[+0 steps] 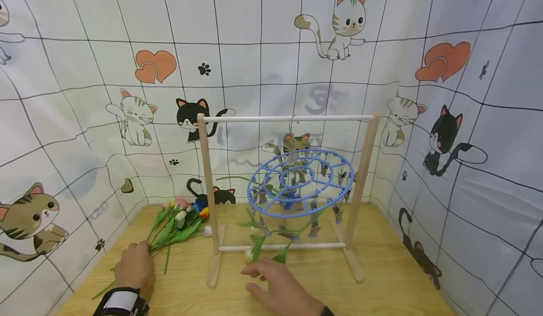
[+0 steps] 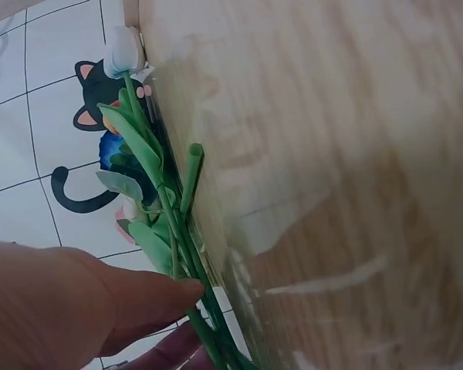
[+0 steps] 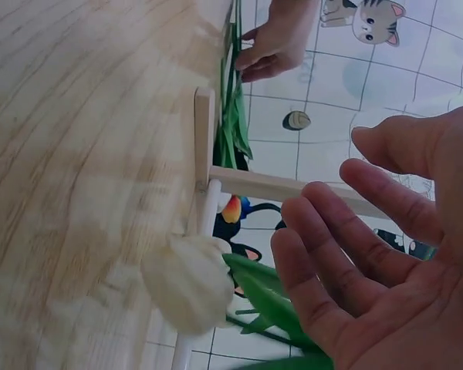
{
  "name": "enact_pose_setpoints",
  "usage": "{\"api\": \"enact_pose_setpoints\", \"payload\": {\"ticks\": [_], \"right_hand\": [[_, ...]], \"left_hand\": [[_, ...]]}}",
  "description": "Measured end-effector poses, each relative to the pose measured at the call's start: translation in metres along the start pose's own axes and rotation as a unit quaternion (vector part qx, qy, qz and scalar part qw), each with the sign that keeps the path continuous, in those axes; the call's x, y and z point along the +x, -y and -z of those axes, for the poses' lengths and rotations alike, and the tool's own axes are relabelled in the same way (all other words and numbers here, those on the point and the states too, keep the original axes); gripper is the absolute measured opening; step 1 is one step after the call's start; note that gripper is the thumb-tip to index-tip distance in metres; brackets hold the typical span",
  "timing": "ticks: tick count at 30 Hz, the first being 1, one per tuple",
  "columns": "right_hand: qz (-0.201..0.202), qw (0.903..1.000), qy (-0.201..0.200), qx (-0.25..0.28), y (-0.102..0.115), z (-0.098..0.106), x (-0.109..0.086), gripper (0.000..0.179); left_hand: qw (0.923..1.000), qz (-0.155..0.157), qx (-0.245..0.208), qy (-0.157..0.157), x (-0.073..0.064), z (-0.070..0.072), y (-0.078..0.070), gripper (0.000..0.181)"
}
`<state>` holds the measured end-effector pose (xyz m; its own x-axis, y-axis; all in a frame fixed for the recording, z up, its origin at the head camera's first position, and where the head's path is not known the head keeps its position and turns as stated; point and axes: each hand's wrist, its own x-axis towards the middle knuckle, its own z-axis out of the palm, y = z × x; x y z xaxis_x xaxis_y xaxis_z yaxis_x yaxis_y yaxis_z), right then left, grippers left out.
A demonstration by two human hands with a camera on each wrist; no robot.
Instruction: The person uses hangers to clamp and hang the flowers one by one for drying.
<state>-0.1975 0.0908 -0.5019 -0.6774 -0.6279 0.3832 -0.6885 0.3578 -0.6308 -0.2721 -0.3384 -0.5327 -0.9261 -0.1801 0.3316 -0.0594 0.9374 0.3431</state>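
At the left of the table my left hand [image 1: 133,266] pinches the green stems [image 2: 187,250] of a bunch of artificial flowers between thumb and fingers. The bunch [image 1: 180,231] lies on the wood, its pink, white, blue and orange heads toward the back wall. My right hand [image 1: 282,285] holds nothing; its fingers are spread and gently bent, palm toward the hanging flowers. Nearest it is a white tulip [image 3: 187,285] with green leaves [image 1: 257,246], hanging head down below a round blue clip hanger [image 1: 283,215]. A blue flower [image 1: 289,199] also shows beneath the hanger.
The hanger is suspended from the white top rod [image 1: 254,118] of a stand with wooden posts [image 1: 208,179]. A lower white rod [image 1: 314,246] and wooden feet [image 1: 353,265] span the table [image 1: 394,278]. A cat-print sheet [image 1: 263,38] encloses the back and sides.
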Motion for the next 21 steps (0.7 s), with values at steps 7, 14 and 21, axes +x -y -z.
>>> {"api": "enact_pose_setpoints", "payload": {"ticks": [7, 14, 21], "right_hand": [[-0.011, 0.9995, 0.030, 0.006, 0.002, -0.009, 0.007, 0.025], [-0.014, 0.9992, 0.037, 0.007, 0.004, -0.011, 0.009, 0.025], [-0.003, 0.9992, 0.038, -0.010, 0.006, -0.015, 0.013, 0.024]], "left_hand": [[1.0000, -0.003, 0.001, -0.004, -0.004, 0.003, 0.001, 0.010], [0.9998, -0.004, -0.021, 0.001, -0.004, 0.007, -0.004, 0.007], [0.9993, -0.004, -0.033, 0.016, -0.006, 0.009, -0.012, 0.007]]}}
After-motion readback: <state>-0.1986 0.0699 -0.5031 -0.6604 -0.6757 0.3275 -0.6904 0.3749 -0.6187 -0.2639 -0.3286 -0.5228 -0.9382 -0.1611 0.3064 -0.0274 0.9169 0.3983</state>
